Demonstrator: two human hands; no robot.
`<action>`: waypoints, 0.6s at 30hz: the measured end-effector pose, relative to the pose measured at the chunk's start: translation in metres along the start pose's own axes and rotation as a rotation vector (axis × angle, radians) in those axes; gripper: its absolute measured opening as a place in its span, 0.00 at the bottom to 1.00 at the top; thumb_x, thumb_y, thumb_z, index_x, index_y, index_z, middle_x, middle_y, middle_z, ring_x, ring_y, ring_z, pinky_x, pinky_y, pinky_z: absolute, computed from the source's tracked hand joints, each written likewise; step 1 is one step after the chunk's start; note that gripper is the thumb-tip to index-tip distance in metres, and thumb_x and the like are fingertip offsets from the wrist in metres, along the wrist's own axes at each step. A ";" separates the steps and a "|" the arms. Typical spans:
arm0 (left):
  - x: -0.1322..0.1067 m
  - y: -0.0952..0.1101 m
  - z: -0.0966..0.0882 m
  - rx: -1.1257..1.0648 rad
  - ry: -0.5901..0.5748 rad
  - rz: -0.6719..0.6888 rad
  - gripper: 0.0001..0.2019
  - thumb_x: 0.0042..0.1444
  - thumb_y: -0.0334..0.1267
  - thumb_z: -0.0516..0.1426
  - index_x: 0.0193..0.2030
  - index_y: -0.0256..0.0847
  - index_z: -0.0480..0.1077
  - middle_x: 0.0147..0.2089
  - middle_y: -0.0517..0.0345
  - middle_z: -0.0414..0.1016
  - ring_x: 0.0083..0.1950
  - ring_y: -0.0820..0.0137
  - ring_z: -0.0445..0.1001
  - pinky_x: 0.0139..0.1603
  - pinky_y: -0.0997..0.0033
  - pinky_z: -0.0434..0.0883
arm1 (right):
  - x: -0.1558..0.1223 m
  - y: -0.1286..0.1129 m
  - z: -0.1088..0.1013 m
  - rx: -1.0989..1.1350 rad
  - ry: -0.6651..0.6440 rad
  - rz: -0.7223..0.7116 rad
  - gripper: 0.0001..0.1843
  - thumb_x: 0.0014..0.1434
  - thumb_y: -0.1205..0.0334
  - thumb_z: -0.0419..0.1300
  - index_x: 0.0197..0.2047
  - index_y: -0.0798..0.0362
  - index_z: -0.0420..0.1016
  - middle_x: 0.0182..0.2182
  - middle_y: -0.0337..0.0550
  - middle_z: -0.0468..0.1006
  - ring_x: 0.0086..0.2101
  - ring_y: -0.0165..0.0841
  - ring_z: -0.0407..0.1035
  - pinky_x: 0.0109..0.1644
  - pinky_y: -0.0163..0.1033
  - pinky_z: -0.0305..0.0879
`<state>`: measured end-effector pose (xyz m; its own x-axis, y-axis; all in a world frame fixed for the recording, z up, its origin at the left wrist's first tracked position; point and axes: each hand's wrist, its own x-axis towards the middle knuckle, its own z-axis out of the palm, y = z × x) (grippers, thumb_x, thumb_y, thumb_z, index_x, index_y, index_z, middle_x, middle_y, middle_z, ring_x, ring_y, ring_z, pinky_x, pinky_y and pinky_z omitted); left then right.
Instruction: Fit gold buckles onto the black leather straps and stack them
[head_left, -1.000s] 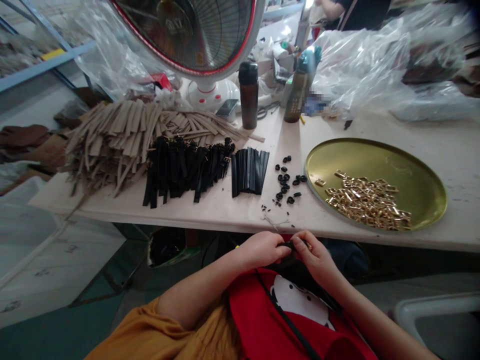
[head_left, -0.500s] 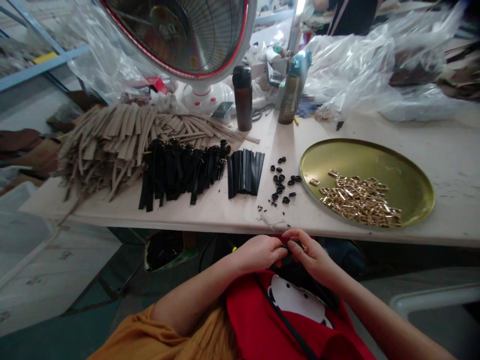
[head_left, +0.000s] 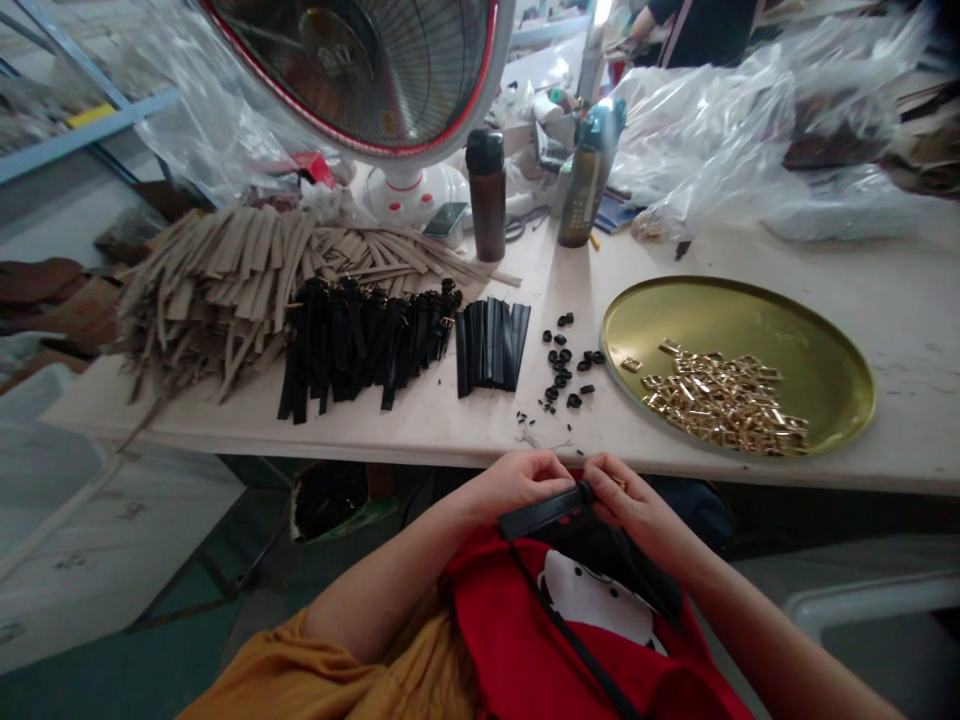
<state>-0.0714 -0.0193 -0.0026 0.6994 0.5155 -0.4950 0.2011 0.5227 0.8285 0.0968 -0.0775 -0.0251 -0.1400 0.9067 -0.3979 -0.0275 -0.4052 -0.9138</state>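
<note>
A black strap (head_left: 538,513) is held over my lap, just in front of the table edge. My left hand (head_left: 531,478) pinches it from above, and its flat end points down to the left. My right hand (head_left: 628,497) grips its other end, where a glint of gold metal (head_left: 620,483) shows between the fingers. A dark loop appears to sit around the strap by my right fingertips, which partly cover it. Past the hands, small black loops (head_left: 560,368) and several flat black strips (head_left: 491,345) lie on the table.
A gold oval tray (head_left: 825,400) with a heap of gold buckles (head_left: 727,400) stands at the right. Left are black buckled straps (head_left: 360,340) and a pile of beige strips (head_left: 225,270). Behind stand a fan (head_left: 360,70), a dark bottle (head_left: 487,200) and a greenish bottle (head_left: 585,190).
The strap, earlier mostly hidden in my fingers, now extends out below my left hand. That hand has risen slightly, and my right hand has shifted a little to the right.
</note>
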 end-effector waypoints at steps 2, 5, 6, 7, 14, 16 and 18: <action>0.003 -0.007 0.002 0.069 0.055 0.050 0.15 0.47 0.46 0.57 0.30 0.34 0.64 0.26 0.58 0.71 0.26 0.74 0.70 0.29 0.74 0.66 | 0.000 0.004 0.000 -0.049 0.028 -0.042 0.20 0.53 0.42 0.53 0.27 0.51 0.58 0.18 0.29 0.54 0.19 0.23 0.49 0.20 0.30 0.46; 0.004 -0.013 0.004 0.184 0.100 0.114 0.12 0.49 0.44 0.56 0.30 0.35 0.65 0.26 0.59 0.70 0.27 0.74 0.70 0.29 0.75 0.65 | 0.000 0.011 -0.002 -0.129 0.043 -0.103 0.18 0.55 0.44 0.51 0.28 0.51 0.58 0.19 0.31 0.55 0.20 0.25 0.50 0.21 0.31 0.48; 0.004 -0.015 0.005 0.204 0.113 0.128 0.12 0.50 0.44 0.55 0.30 0.35 0.65 0.25 0.60 0.70 0.27 0.74 0.70 0.28 0.76 0.65 | -0.001 0.013 -0.003 -0.146 0.053 -0.116 0.17 0.55 0.44 0.51 0.29 0.51 0.58 0.19 0.31 0.55 0.20 0.25 0.51 0.22 0.31 0.48; 0.004 -0.016 0.007 0.206 0.130 0.134 0.12 0.50 0.44 0.55 0.30 0.35 0.65 0.25 0.61 0.69 0.27 0.74 0.69 0.28 0.76 0.64 | -0.001 0.015 -0.003 -0.158 0.067 -0.127 0.17 0.56 0.45 0.51 0.29 0.50 0.58 0.20 0.31 0.56 0.21 0.26 0.51 0.22 0.31 0.49; 0.001 -0.016 0.015 -0.098 0.195 0.151 0.16 0.49 0.48 0.56 0.32 0.35 0.64 0.26 0.60 0.70 0.26 0.76 0.68 0.29 0.76 0.64 | 0.000 0.006 0.004 -0.121 0.143 -0.113 0.17 0.55 0.45 0.51 0.28 0.50 0.58 0.19 0.31 0.55 0.20 0.26 0.51 0.21 0.31 0.48; -0.001 -0.013 0.013 -0.054 0.223 0.191 0.16 0.48 0.48 0.57 0.33 0.34 0.66 0.26 0.60 0.69 0.27 0.76 0.67 0.30 0.76 0.64 | 0.001 0.002 0.005 -0.074 0.114 -0.058 0.18 0.54 0.44 0.52 0.28 0.50 0.58 0.19 0.31 0.53 0.20 0.25 0.50 0.20 0.30 0.47; -0.003 -0.011 0.009 0.085 0.218 0.235 0.15 0.49 0.46 0.57 0.34 0.34 0.68 0.28 0.59 0.69 0.30 0.75 0.68 0.33 0.76 0.64 | 0.001 0.001 0.005 -0.054 0.077 -0.026 0.18 0.54 0.44 0.52 0.28 0.50 0.58 0.19 0.30 0.53 0.19 0.25 0.49 0.20 0.30 0.47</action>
<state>-0.0694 -0.0328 -0.0082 0.5725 0.7532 -0.3241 0.1142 0.3182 0.9411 0.0913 -0.0773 -0.0259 -0.0637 0.9241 -0.3768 0.0234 -0.3760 -0.9263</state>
